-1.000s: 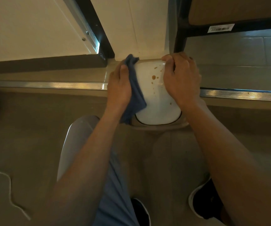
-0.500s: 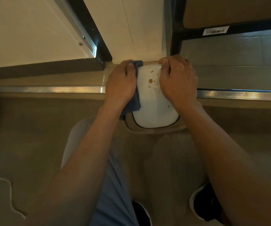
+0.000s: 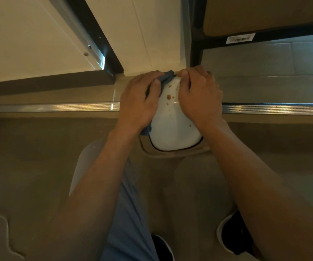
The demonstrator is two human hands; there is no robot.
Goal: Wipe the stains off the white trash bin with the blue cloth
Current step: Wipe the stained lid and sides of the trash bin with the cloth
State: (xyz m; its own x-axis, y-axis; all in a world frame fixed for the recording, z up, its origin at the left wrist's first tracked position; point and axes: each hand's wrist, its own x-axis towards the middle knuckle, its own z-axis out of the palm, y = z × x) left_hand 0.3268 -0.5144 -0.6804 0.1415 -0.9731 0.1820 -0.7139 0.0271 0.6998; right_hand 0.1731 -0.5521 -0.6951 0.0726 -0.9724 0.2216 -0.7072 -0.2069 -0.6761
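Head view: brown stains (image 3: pixel 169 97) remain across white trash bin (image 3: pixel 172 132); left hand (image 3: pixel 138 102) clutches blue cloth (image 3: pixel 168 77) at its far edge, right hand (image 3: pixel 199 98) curls over the right rim.

Barcode sticker (image 3: pixel 240 39) on black frame: print unreadable.

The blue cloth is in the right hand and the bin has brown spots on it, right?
Not quite. In the head view the blue cloth is in the left hand; the right hand just holds the bin. The brown spots are there.
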